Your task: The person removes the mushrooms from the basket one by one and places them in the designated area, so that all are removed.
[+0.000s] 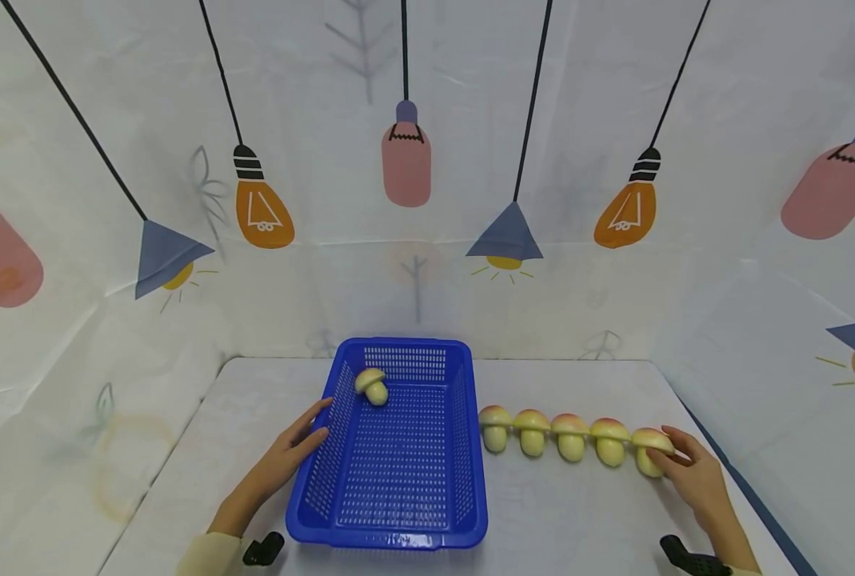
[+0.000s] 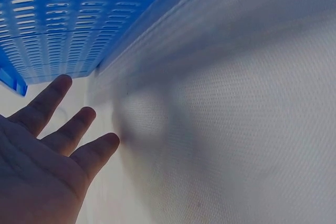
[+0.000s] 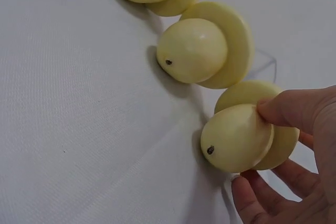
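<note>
Apparently steadying blue basket [image 1: 391,538], left hand [image 1: 283,462] rests splayed against it; right hand [image 1: 699,482] pinches outermost mushroom [image 1: 650,438], whose free side likely leaves grip room.

Head view: white backdrop [image 1: 470,104] sports a printed pink bulb [image 1: 406,170] at like 12 o'clock, orange bulb [image 1: 264,214] around 10, blue pendant lamp [image 1: 506,230] near 2. White tabletop [image 1: 549,516] down at 6.
</note>
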### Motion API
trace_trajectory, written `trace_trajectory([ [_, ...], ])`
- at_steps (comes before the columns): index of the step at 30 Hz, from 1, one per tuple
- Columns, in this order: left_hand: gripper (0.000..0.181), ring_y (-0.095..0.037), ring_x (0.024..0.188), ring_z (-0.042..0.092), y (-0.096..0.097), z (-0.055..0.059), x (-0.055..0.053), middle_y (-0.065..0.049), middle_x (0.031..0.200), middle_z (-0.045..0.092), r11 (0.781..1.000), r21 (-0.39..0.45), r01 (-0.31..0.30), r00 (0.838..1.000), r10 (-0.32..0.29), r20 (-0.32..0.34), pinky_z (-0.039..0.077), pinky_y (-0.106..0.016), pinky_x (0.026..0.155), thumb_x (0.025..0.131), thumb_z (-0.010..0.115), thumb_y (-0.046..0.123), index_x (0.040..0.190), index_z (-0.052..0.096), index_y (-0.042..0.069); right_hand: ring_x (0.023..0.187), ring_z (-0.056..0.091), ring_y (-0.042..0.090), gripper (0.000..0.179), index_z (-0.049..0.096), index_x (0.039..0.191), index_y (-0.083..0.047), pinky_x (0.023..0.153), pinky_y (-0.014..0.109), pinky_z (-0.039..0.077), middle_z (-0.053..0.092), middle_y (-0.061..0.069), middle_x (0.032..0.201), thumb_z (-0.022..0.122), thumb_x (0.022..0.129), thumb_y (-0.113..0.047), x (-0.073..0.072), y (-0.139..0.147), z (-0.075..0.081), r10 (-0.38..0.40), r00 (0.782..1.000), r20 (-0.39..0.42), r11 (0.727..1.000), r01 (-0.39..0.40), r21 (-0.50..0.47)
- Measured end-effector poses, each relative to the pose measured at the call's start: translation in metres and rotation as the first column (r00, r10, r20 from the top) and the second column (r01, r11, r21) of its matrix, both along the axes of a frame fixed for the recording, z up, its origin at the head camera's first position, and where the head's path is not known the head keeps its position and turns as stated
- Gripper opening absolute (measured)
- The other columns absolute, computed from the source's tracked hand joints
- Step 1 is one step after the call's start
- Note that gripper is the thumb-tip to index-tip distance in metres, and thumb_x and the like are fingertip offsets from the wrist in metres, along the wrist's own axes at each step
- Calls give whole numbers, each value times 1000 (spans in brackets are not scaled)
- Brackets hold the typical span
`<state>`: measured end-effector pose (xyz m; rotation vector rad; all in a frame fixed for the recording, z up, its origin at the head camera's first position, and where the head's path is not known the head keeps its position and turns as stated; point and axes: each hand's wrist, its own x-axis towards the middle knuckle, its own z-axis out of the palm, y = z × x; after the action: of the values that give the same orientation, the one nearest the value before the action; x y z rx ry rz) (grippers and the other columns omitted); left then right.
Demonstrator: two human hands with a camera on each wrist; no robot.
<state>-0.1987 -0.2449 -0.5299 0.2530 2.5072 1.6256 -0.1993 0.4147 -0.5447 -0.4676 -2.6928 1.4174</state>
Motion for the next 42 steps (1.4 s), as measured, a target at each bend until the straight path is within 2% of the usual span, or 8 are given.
trace_trajectory([
  [5,58,-56,148,30,0,-1,0,-22,169,22,1000,7,6,1000,-6,-3,40,-68,110,110,46,33,164,27,26,91,36,-22,73,40,153,2,69,6,47,42,28,154,69,99,-37,-1,0,-3,-33,999,4,999,33,17],
  [8,58,-56,148,31,0,0,0,-23,169,23,1000,18,10,1000,-9,-7,42,-67,109,110,46,32,164,27,25,97,52,-10,71,40,153,1,69,5,46,42,26,155,69,99,-35,-2,-1,-3,-52,999,9,999,52,15],
  [12,58,-55,148,32,0,1,0,-23,169,23,1000,23,11,1000,-11,-6,42,-67,110,110,46,31,164,27,24,92,54,-16,69,41,153,1,69,5,46,41,26,155,69,99,-32,-3,-2,-3,-70,998,-2,998,69,-5],
  [13,58,-55,148,31,0,1,0,-23,169,23,1000,22,11,1000,-11,-5,41,-67,110,110,47,31,164,27,24,86,45,-23,69,41,152,2,69,5,47,41,26,155,69,99,-31,-3,-2,-3,-69,998,-8,998,69,-7],
  [14,58,-55,148,31,0,2,1,-23,169,23,1000,21,9,1000,-9,-3,41,-67,110,110,47,31,164,27,24,86,46,-24,68,41,152,2,69,5,47,41,26,154,69,99,-31,-2,-2,-3,-71,997,-14,997,71,-6],
  [15,58,-55,149,31,0,2,1,-22,169,23,1000,20,8,1000,-8,-3,41,-67,110,110,47,31,164,27,24,82,36,-29,68,41,152,2,69,5,47,41,26,154,69,99,-30,-2,-3,-3,-68,998,-18,998,68,-8],
  [32,58,-56,148,31,0,0,1,-23,169,23,1000,22,12,1000,-12,-11,42,-68,109,110,46,31,164,27,25,78,39,-27,68,39,152,5,66,5,46,46,34,148,69,100,-26,-2,-7,-6,-76,995,-67,997,75,-18],
  [42,58,-56,146,34,1,0,1,-24,168,25,1000,23,4,1000,-4,-9,44,-67,108,110,46,32,164,27,25,77,35,-27,74,35,155,2,65,5,45,44,34,149,68,99,-34,-2,-5,-6,-84,996,-20,996,84,-10],
])
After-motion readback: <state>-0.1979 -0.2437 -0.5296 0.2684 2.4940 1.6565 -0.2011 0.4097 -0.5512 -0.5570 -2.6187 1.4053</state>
